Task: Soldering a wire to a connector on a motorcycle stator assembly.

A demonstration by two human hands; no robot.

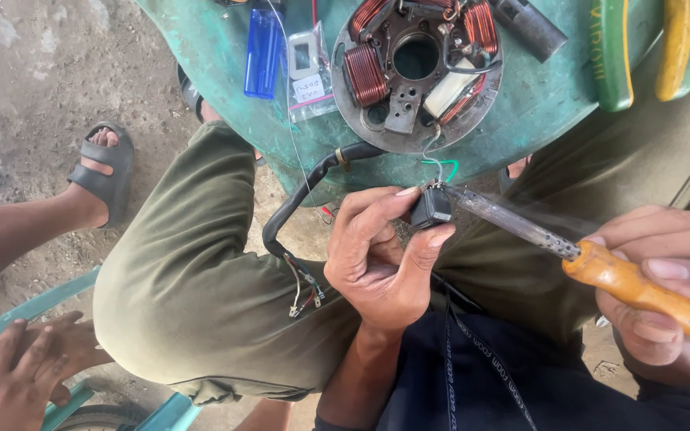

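My left hand pinches a small black connector block between thumb and fingers, just below the green table's edge. Thin green and white wires run from it up to a round stator plate with copper coils. My right hand grips the orange handle of a soldering iron. Its metal tip touches the top of the connector. A black sleeved cable loops from the table down to loose wire ends over my left knee.
On the green round table lie a blue lighter, a small plastic bag with a part, a dark cylinder and green and yellow tool handles. Another person's hands and sandalled foot are at left.
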